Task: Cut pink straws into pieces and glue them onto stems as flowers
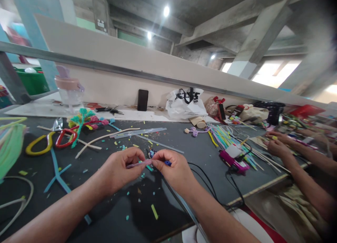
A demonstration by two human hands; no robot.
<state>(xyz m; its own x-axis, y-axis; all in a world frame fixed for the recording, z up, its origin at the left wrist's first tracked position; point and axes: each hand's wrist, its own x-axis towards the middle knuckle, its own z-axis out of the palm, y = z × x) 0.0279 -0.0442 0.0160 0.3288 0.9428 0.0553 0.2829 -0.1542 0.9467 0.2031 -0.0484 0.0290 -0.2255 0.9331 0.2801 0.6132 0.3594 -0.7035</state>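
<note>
Left grip (pixel 122 170) and right grip (pixel 175 171) both pinch a thin purple strip (pixel 139 163), held level between them just above the dark worktop (pixel 105 208); I see forearms converging, wrists bent inward. Farther off, a black phone (pixel 142 100) leans against the wall.

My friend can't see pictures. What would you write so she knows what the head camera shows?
The left hand and right hand pinch a thin pink strip between them over a dark table littered with colourful strips and snippets. Another person's hands are at the right; a phone and a white bag sit by the back wall.
</note>
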